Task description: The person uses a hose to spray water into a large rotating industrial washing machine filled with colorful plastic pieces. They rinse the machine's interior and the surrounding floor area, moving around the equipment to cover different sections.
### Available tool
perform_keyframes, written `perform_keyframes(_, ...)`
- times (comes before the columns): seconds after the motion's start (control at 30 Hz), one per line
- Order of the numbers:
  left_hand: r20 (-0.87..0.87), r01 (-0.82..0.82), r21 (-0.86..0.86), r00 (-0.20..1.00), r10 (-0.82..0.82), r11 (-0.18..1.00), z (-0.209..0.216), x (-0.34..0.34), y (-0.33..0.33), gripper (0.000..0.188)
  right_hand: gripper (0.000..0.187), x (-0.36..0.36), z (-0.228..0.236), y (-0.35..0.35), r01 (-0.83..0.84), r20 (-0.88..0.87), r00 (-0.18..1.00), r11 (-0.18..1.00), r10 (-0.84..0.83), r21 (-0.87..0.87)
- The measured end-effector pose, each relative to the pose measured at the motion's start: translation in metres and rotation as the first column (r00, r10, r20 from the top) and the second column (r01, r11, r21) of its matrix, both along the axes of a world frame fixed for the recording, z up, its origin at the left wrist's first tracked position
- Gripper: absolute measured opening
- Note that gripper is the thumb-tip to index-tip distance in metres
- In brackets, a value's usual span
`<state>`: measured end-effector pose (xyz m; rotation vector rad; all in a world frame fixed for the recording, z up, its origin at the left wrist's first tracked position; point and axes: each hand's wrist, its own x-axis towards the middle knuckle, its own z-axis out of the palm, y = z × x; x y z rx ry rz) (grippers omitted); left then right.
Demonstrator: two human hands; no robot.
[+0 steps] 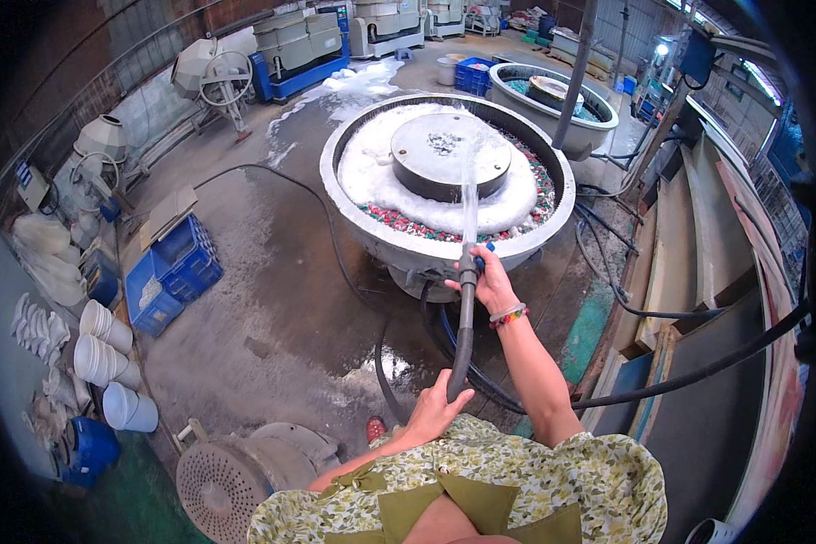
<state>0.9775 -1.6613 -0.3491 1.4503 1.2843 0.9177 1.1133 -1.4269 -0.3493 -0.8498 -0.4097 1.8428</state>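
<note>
My right hand (495, 285) is closed around the front end of a dark grey water hose (465, 337), at a valve with a blue lever (486, 251). Lower down, my left hand (433, 413) grips the same hose close to my body. From the nozzle a stream of water (470, 195) shoots forward into a large round tub (334, 181). Inside the tub, white foam (368, 168) lies over red, green and white small pieces (412, 223). A round metal cover (414, 138) stands up in the tub's middle, its top wet.
Another round tub (598, 124) stands behind to the right. Blue crates (190, 263) and white buckets (129, 408) line the left. A motor with a perforated cover (219, 490) sits near my feet. Black hoses (689, 374) run along the right, beside long troughs (671, 245). Wet floor (281, 227) surrounds the tub.
</note>
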Motion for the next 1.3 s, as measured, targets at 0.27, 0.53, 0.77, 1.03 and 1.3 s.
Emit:
perform_keyframes(0.27,0.110,0.001,-0.106,0.994,0.010,0.994,-0.011,0.007,-0.008,0.025,0.047,0.003,0.039,-0.024,0.023,0.113,0.993,0.982,-0.045,0.188)
perform_keyframes(0.53,0.192,-0.174,-0.151,0.961,0.201,0.973,-0.010,0.013,-0.014,0.021,0.061,-0.036,0.025,-0.007,-0.161,0.171,0.975,0.980,0.140,0.115)
perform_keyframes(0.77,0.259,-0.358,-0.090,0.893,0.369,0.929,-0.019,-0.017,-0.012,0.017,0.055,-0.109,0.010,0.010,-0.289,0.169,0.948,0.950,0.268,0.115)
perform_keyframes(1.03,0.249,-0.314,-0.082,0.912,0.325,0.946,-0.021,-0.078,0.037,0.017,0.018,-0.155,0.010,0.059,-0.236,0.217,0.951,0.970,0.219,0.057)
perform_keyframes(1.3,0.272,-0.145,-0.123,0.946,0.174,0.982,-0.017,-0.142,0.072,0.019,0.023,-0.196,0.018,0.084,-0.115,0.274,0.959,0.984,0.075,0.133)
